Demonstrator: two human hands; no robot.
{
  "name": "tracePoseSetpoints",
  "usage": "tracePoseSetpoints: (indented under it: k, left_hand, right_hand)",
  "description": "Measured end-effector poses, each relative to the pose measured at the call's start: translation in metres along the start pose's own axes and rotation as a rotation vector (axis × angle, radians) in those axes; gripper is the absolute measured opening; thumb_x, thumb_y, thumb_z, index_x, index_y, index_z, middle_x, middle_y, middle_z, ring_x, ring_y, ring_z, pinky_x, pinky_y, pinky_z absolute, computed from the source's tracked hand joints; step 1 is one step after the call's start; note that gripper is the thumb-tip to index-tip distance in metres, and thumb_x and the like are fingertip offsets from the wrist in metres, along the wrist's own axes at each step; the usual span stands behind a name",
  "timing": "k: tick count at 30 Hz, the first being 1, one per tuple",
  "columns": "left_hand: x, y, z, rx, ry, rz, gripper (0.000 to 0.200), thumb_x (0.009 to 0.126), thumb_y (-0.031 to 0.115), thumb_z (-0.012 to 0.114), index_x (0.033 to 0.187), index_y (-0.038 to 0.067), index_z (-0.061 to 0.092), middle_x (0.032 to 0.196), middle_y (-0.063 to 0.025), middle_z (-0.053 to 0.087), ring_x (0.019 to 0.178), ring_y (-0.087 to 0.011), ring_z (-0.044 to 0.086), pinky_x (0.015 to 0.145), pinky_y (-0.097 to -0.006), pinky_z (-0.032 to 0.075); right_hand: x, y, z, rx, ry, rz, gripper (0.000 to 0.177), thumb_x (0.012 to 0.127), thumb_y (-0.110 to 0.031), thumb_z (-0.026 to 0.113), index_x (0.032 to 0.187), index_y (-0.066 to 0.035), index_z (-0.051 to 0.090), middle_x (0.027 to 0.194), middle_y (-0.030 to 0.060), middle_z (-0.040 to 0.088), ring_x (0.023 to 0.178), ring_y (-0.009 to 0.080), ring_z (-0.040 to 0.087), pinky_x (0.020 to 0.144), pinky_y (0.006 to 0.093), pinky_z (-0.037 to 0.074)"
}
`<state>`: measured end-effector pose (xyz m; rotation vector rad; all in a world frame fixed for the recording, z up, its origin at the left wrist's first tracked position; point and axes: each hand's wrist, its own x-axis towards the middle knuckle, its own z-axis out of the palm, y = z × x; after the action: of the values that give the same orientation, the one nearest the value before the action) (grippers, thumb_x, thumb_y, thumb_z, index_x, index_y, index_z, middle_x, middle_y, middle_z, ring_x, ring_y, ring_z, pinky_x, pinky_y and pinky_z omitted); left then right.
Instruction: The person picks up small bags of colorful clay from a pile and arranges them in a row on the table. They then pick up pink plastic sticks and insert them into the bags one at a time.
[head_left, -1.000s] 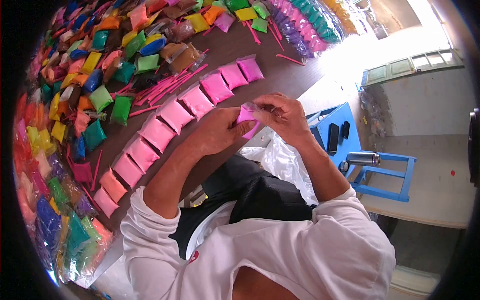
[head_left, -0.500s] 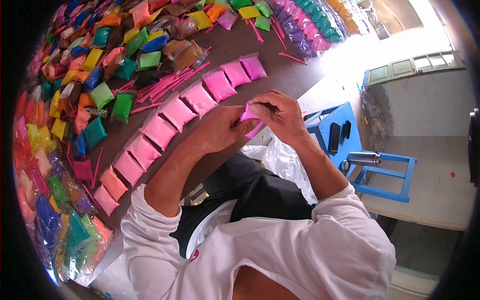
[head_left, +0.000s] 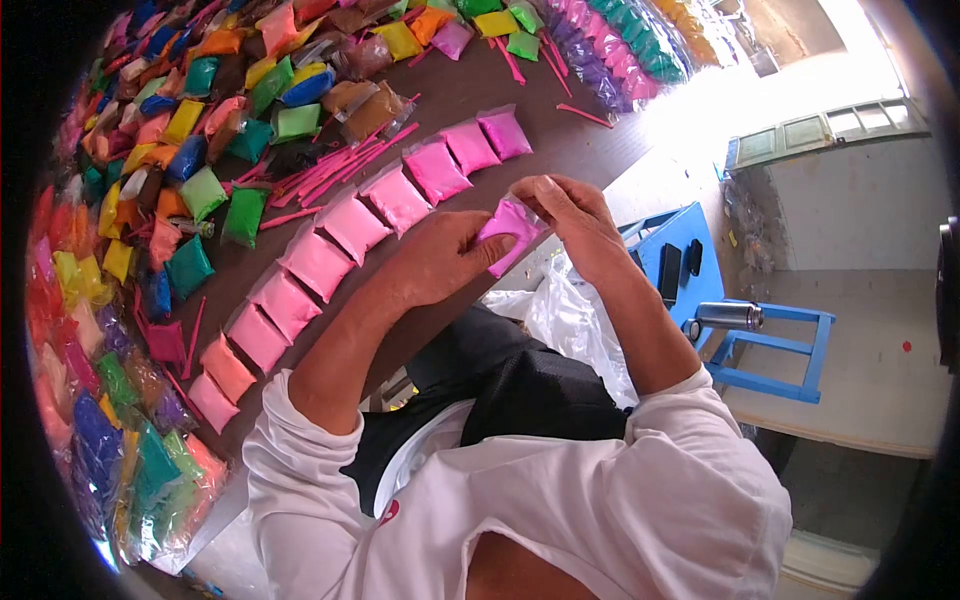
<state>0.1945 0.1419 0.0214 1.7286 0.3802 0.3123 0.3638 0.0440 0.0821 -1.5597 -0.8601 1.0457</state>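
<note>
A small clear plastic packet with purple-pink filling (head_left: pixel 510 228) is held between my two hands in front of the table edge. My left hand (head_left: pixel 445 257) is closed on its filled body, thumb across the near side. At the packet's clear upper end, my right hand (head_left: pixel 570 215) pinches the plastic between thumb and fingers. Beyond my left hand, a curved row of filled packets (head_left: pixel 345 223) lies on the dark table (head_left: pixel 560 140), mostly pink, with an orange-pink one toward the near end and a purple-pink one at the far end.
A large heap of multicoloured packets (head_left: pixel 190 130) covers the table's left and far side. Pink plastic sticks (head_left: pixel 335 168) lie between heap and row. To the right are a blue stool (head_left: pixel 815 355), a metal flask (head_left: pixel 730 316) and dark objects on a blue surface (head_left: pixel 690 225).
My right hand has shifted slightly right and up, drawing the packet's clear end out from my left hand. More of the purple-pink filling shows. My left hand has barely moved.
</note>
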Motion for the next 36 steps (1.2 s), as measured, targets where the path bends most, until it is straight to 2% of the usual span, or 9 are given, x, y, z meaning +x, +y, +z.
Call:
tracePoseSetpoints:
  k: [6,9,15,18,21,24,27,33,36]
  left_hand:
    - [-0.001,0.011,-0.003,0.020,0.008,-0.002,0.038,0.093,0.037,0.058,0.100,0.000,0.064,0.081,-0.0181,0.064,0.073,-0.0302,0.061,0.068,-0.0387,0.045]
    - [-0.002,0.017,-0.005,0.057,-0.006,-0.021,0.038,0.093,0.037,0.058,0.101,0.000,0.064,0.084,-0.0185,0.064,0.075,-0.0306,0.061,0.069,-0.0387,0.046]
    - [-0.001,0.011,-0.003,-0.010,-0.010,0.009,0.039,0.093,0.038,0.057,0.100,0.001,0.064,0.081,-0.0178,0.064,0.073,-0.0308,0.061,0.068,-0.0395,0.045]
    - [0.000,0.008,-0.003,0.017,-0.014,-0.024,0.038,0.093,0.038,0.058,0.100,0.001,0.065,0.080,-0.0177,0.063,0.072,-0.0305,0.061,0.067,-0.0395,0.045]
    - [-0.001,0.015,-0.005,0.076,-0.011,-0.023,0.038,0.093,0.038,0.059,0.100,0.001,0.065,0.078,-0.0144,0.063,0.070,-0.0248,0.059,0.066,-0.0372,0.045]
    - [-0.001,0.006,-0.002,-0.048,-0.025,-0.046,0.035,0.093,0.036,0.061,0.099,0.002,0.065,0.076,-0.0092,0.062,0.068,-0.0170,0.057,0.065,-0.0338,0.045]
    - [-0.003,0.008,-0.002,-0.117,-0.049,-0.001,0.033,0.093,0.034,0.063,0.099,0.002,0.066,0.076,-0.0056,0.061,0.069,-0.0117,0.055,0.065,-0.0305,0.045]
    - [-0.004,0.009,0.000,-0.175,-0.056,0.027,0.035,0.093,0.038,0.062,0.099,0.003,0.066,0.076,-0.0064,0.063,0.070,-0.0117,0.057,0.067,-0.0290,0.047]
    - [-0.003,0.007,-0.002,-0.108,-0.065,-0.001,0.039,0.092,0.039,0.063,0.099,0.001,0.066,0.076,-0.0073,0.065,0.069,-0.0129,0.058,0.066,-0.0307,0.047]
  right_hand:
    - [-0.015,0.013,-0.012,-0.176,-0.013,-0.022,0.036,0.094,-0.031,0.061,0.112,0.000,0.066,0.091,0.0049,0.068,0.085,0.0121,0.062,0.078,0.0269,0.049]
    - [-0.015,0.017,-0.009,-0.194,0.000,-0.106,0.034,0.095,-0.030,0.060,0.109,0.001,0.067,0.091,0.0016,0.066,0.083,0.0077,0.057,0.073,0.0229,0.046]
    - [-0.012,0.006,-0.008,-0.071,0.001,-0.073,0.026,0.093,-0.020,0.064,0.108,0.001,0.068,0.091,0.0020,0.067,0.083,0.0060,0.057,0.072,0.0221,0.046]
    - [-0.017,0.008,-0.008,-0.272,0.020,-0.134,0.021,0.092,-0.013,0.065,0.105,0.002,0.068,0.090,0.0014,0.066,0.081,0.0057,0.057,0.069,0.0217,0.047]
    - [-0.019,0.005,-0.006,-0.307,0.013,-0.138,0.015,0.090,-0.008,0.065,0.100,0.003,0.069,0.088,0.0015,0.066,0.080,0.0054,0.057,0.067,0.0218,0.047]
    - [-0.018,0.009,-0.007,-0.397,0.040,-0.308,0.011,0.088,-0.006,0.067,0.098,-0.001,0.069,0.082,0.0036,0.066,0.073,0.0085,0.059,0.065,0.0227,0.049]
    - [-0.021,-0.001,-0.002,-0.448,0.005,-0.403,0.010,0.088,-0.005,0.066,0.095,0.001,0.068,0.085,0.0069,0.067,0.075,0.0088,0.060,0.064,0.0230,0.047]
    - [-0.021,-0.002,0.005,-0.449,0.014,-0.517,0.014,0.087,-0.004,0.066,0.100,0.001,0.067,0.088,0.0095,0.066,0.071,0.0129,0.062,0.061,0.0248,0.048]
    - [-0.022,-0.001,0.005,-0.460,0.046,-0.515,0.016,0.087,-0.007,0.067,0.102,-0.001,0.068,0.086,0.0074,0.068,0.076,0.0118,0.062,0.066,0.0245,0.049]
